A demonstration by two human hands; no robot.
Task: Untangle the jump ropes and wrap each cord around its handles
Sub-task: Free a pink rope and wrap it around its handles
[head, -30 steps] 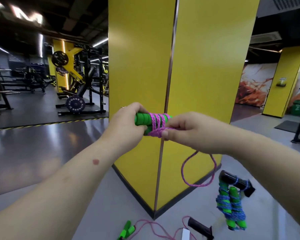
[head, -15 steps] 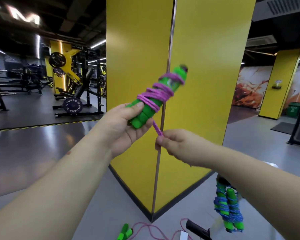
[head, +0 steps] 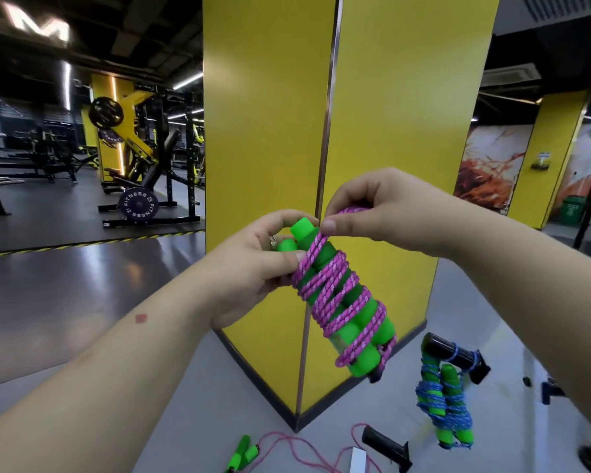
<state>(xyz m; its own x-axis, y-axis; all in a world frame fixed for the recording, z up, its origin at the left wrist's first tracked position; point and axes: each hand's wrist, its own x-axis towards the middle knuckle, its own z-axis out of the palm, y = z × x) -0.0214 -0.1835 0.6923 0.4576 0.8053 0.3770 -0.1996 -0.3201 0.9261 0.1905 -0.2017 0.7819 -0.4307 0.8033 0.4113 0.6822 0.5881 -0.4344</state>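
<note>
The left hand (head: 253, 268) grips the top ends of the green handles (head: 342, 302), which slant down below it; the right hand (head: 382, 213) pinches the purple cord (head: 335, 295) just above.

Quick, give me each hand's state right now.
Left hand: closed, gripping the green handles.
Right hand: closed, pinching the purple cord at the handles' top end.
</note>
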